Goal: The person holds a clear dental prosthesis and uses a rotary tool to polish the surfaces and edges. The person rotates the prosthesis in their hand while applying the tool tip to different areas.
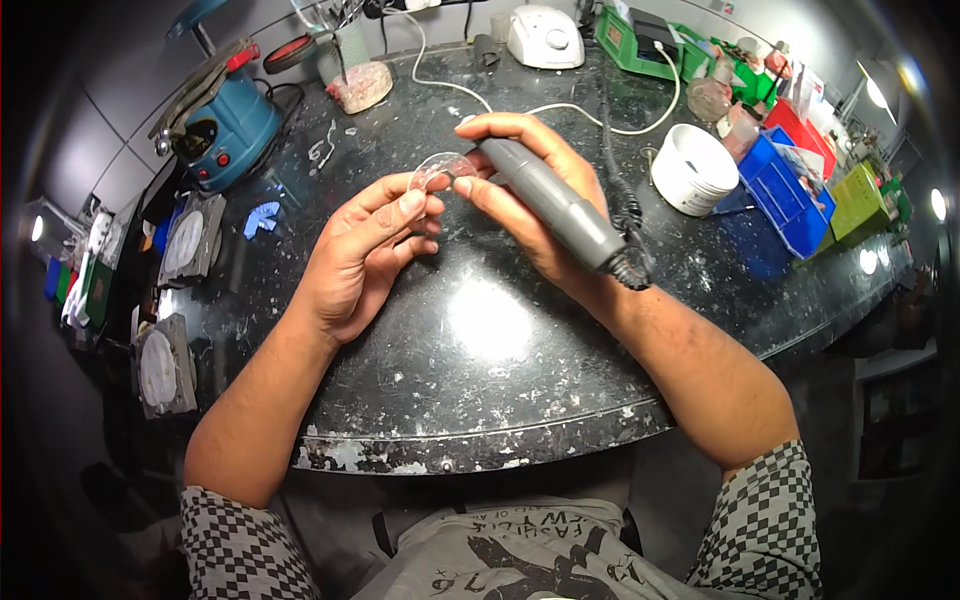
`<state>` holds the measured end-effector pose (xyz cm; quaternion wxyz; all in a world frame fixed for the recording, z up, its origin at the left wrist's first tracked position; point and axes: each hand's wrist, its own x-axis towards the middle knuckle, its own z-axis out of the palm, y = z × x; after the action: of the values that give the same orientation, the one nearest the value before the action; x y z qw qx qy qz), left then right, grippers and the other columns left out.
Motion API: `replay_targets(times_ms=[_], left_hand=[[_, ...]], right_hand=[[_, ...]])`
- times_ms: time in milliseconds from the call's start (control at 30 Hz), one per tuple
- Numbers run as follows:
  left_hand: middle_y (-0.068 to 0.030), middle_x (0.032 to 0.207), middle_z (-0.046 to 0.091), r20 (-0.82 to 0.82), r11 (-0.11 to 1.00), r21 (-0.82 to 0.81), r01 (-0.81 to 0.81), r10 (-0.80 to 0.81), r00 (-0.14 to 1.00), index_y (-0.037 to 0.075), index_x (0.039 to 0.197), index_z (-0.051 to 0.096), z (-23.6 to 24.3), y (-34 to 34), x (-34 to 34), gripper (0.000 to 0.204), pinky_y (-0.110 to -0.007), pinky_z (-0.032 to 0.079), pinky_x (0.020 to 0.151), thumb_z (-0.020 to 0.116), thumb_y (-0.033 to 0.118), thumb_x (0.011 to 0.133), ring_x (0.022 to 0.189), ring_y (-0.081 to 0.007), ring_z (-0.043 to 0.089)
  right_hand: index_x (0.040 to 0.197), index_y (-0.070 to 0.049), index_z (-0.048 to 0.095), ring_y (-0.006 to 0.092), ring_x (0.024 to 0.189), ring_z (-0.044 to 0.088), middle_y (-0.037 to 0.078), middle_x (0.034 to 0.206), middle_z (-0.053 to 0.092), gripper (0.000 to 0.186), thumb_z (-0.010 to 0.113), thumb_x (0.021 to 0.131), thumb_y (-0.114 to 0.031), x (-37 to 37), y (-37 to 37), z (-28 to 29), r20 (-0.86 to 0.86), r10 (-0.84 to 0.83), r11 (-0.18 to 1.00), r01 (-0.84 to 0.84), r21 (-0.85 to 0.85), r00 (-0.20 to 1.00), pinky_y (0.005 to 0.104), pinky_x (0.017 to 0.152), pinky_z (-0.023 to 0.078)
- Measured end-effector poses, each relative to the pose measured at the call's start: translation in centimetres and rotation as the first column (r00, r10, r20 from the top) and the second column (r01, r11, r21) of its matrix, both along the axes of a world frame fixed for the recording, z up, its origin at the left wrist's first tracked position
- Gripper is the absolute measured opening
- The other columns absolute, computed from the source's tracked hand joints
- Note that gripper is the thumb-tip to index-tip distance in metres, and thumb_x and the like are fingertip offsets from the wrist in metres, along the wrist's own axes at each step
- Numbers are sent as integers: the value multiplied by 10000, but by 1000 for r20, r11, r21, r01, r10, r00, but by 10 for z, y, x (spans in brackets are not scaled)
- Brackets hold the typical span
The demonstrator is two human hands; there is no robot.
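Between the thumb and fingers of my left hand [365,245] is a clear, curved plastic piece, shaped like a dental tray [437,168]. My right hand [530,215] is wrapped round a thick grey rotary handpiece [555,200], its working end pointing away and to the left. The fingertips of my right hand meet the plastic piece at its right side. Any bit on the handpiece is hidden behind my fingers. From its back end runs a dark coiled cord [632,268]. Both hands are raised over the worn black bench [430,400].
At the back left stands a blue machine [235,130], with a pinkish-white block [360,88] nearby. Two round-faced metal plates [185,243] lie left. A white tub [693,172], blue bin [790,190] and green bin [640,45] stand right. A white control box [545,38] sits behind.
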<state>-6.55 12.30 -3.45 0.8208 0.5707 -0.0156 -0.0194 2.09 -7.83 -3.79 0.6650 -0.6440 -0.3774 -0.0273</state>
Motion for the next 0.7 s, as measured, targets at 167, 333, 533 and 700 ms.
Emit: replay_targets(times_ms=[167, 333, 533, 700], left_hand=[[-16, 1107, 678, -10, 1000, -19, 13, -14, 1000, 39, 1286, 643, 2, -1, 1, 349, -281, 505, 894, 669, 248, 1007, 1016, -109, 611], [-42, 1136, 681, -18, 1000, 16, -26, 27, 999, 9, 1366, 579, 4, -3, 1, 418, -295, 520, 915, 621, 260, 1034, 1035, -132, 636], [-86, 1251, 672, -11, 999, 19, -44, 45, 999, 11, 1425, 543, 3, -1, 1, 465, -302, 523, 931, 615, 253, 1035, 1114, -155, 641], [-102, 1308, 648, -8, 999, 27, -45, 46, 999, 15, 1440, 533, 3, -3, 2, 472, -310, 518, 946, 601, 252, 1037, 1144, -167, 635]], right_hand=[[1251, -104, 643, 101, 945, 653, 43, 1017, 683, 343, 730, 922, -144, 1, 2, -2, 55, -28, 1000, 28, -2, 998, 270, 847, 534], [1251, -91, 641, 111, 951, 644, 54, 1038, 681, 307, 691, 949, -118, 6, 2, -4, -14, 9, 996, -8, 83, 1000, 274, 847, 528], [1259, -57, 630, 125, 1041, 663, 72, 1094, 687, 312, 679, 951, -54, 2, 2, 1, -33, -15, 997, 17, 72, 999, 277, 919, 533], [1234, -79, 653, 137, 1029, 680, 77, 1066, 700, 283, 689, 955, -114, 4, 3, -3, 3, -41, 996, 41, 76, 999, 290, 914, 538]])
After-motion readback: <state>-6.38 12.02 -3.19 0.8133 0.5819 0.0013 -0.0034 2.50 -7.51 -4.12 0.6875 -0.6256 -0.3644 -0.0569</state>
